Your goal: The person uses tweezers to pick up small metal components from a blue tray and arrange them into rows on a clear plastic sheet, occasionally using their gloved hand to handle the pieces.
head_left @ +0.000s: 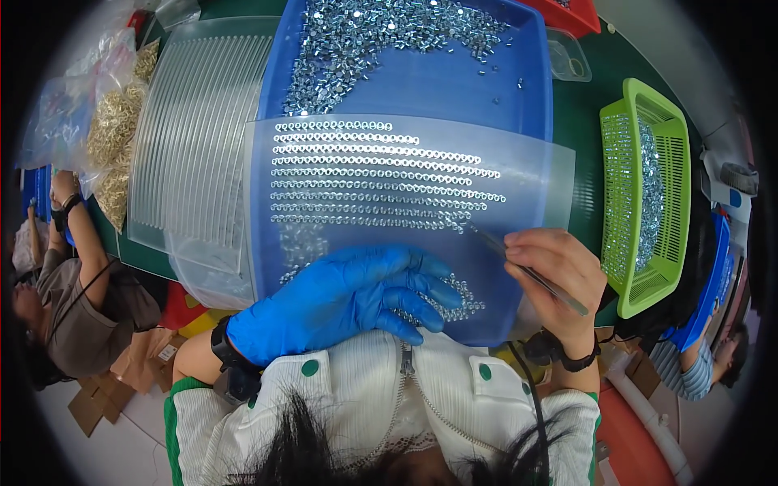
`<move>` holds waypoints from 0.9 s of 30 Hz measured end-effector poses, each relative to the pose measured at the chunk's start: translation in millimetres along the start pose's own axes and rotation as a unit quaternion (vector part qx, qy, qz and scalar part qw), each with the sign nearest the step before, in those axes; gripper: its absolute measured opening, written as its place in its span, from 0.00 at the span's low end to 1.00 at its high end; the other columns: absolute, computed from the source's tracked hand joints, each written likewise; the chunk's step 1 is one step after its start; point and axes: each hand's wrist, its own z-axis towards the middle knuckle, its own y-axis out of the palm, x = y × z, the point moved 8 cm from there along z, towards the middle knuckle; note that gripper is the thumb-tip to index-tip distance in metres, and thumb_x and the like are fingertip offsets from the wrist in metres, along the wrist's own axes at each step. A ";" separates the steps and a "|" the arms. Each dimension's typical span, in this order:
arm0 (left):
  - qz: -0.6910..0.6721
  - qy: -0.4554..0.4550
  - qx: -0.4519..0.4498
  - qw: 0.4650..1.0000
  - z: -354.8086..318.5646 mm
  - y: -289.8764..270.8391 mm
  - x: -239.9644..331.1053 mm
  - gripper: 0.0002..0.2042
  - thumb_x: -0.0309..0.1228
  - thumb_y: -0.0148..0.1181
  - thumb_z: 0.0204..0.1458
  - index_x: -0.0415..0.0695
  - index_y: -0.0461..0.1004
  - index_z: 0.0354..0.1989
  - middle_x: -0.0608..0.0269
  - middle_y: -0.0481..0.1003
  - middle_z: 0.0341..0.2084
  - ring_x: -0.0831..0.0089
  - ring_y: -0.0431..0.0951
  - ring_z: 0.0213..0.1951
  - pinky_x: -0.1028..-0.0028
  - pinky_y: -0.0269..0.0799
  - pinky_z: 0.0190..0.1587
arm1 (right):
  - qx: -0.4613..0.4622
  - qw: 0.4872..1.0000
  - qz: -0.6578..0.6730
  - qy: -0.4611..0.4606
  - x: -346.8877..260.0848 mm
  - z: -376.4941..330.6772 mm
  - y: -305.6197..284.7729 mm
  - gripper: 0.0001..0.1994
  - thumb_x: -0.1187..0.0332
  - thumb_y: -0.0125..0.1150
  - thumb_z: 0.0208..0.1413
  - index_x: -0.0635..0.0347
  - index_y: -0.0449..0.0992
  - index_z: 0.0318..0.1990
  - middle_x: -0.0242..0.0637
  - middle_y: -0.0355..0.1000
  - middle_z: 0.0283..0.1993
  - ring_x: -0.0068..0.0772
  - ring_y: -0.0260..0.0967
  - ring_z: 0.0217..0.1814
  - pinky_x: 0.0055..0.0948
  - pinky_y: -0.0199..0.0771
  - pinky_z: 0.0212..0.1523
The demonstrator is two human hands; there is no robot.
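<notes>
My right hand (559, 271), bare, pinches a pair of metal tweezers (539, 279). Their tips point left, close to the end of the lowest row of small shiny rings (365, 220). Several such rows run across a translucent sheet (551, 174) laid over a blue tray. My left hand (348, 296), in a blue glove, is cupped with its fingers apart at the sheet's near side. Beside its fingertips lies a loose heap of rings (462, 304), partly hidden by the glove. More rings sit just left of that hand.
Small silvery metal pieces (348, 57) fill the back of the blue tray (531, 57). A green basket (628, 279) of shiny pieces stands right, a ribbed clear sheet (203, 121) left. Bags of gold-coloured parts (113, 134) lie further left. Other people sit at both sides.
</notes>
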 end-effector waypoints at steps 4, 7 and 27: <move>0.000 -0.002 -0.002 1.000 0.9 0.6 -0.8 0.26 0.44 0.41 0.59 0.32 0.59 0.56 0.43 0.68 0.48 0.65 0.75 0.43 0.69 0.75 0.42 | -0.008 1.000 -0.011 -0.015 -2.3 3.0 0.9 0.12 0.81 0.66 0.34 0.65 0.74 0.31 0.40 0.73 0.33 0.36 0.73 0.35 0.26 0.73 0.34; -0.001 -0.001 0.001 1.000 2.2 1.3 -0.4 0.26 0.44 0.41 0.59 0.32 0.59 0.56 0.43 0.68 0.49 0.65 0.75 0.43 0.69 0.75 0.42 | -0.008 1.000 -0.013 -0.021 -3.0 3.2 0.8 0.12 0.81 0.66 0.33 0.64 0.74 0.30 0.39 0.73 0.33 0.36 0.73 0.35 0.26 0.73 0.33; 0.002 -0.008 0.022 1.000 8.9 0.4 -3.7 0.20 0.40 0.41 0.60 0.35 0.67 0.48 0.48 0.73 0.43 0.70 0.76 0.38 0.75 0.72 0.34 | 0.060 0.995 0.055 0.053 19.7 2.9 -8.9 0.09 0.81 0.65 0.39 0.68 0.75 0.31 0.44 0.73 0.33 0.36 0.73 0.34 0.27 0.73 0.34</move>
